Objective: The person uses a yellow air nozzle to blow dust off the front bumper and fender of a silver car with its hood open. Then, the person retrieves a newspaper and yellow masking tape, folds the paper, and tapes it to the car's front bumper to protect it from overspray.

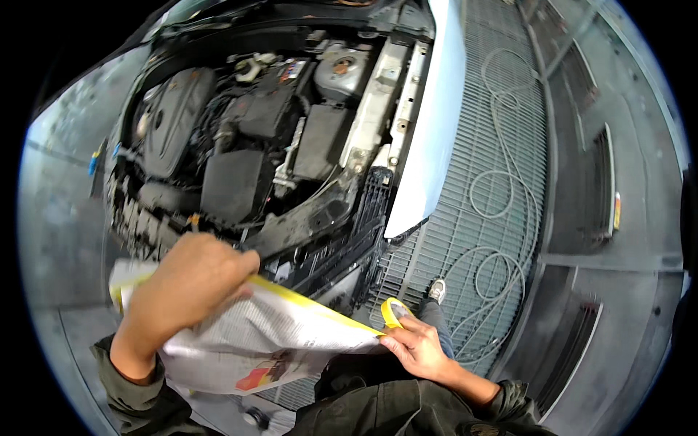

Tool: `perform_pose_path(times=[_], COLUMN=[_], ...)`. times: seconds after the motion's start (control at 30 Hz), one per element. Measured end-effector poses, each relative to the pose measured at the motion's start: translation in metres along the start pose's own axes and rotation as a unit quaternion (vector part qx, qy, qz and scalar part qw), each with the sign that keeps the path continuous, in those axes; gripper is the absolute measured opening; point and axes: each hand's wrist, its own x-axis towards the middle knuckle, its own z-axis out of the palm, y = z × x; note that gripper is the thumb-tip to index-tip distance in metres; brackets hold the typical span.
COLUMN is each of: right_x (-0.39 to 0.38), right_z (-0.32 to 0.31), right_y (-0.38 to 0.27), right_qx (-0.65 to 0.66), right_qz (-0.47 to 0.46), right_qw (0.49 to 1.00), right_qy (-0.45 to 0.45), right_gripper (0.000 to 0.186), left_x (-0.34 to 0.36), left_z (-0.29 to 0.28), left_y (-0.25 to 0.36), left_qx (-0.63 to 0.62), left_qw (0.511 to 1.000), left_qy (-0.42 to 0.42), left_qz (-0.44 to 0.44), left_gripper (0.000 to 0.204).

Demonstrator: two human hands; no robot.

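Stretched between my hands is a sheet of newspaper (pixel 283 356), with yellow masking tape (pixel 320 304) running along its upper edge. My left hand (pixel 190 280) is closed over the upper left part of the sheet; its fingertips are partly hidden. At the sheet's right corner, my right hand (pixel 418 350) pinches the taped edge and holds a roll of yellow masking tape (pixel 394 312). The sheet hangs in front of the car's open engine bay (pixel 247 131).
A pale blue fender (pixel 440 109) flanks the engine bay on the right. Beyond it, a coiled hose (pixel 502 174) lies on the metal grating floor (pixel 465 218). Grey wall panels (pixel 618 312) stand at the far right. My shoe (pixel 437 291) rests on the grating.
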Motion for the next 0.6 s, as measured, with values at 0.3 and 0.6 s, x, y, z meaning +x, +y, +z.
perform_pose_path(times=[0.3, 0.6], right_x=[0.035, 0.059], right_z=[0.081, 0.13], right_y=[-0.024, -0.015], right_qx=[0.205, 0.372], right_qz=[0.332, 0.397], right_qw=[0.906, 0.803], right_qy=[0.168, 0.243], right_gripper=[0.03, 0.043], left_x=[0.18, 0.289], left_z=[0.012, 0.045], left_y=[-0.088, -0.064], left_qx=[0.128, 0.158], left_qw=[0.945, 0.903], left_qy=[0.151, 0.253], left_qz=[0.26, 0.309], left_gripper=[0.011, 0.011])
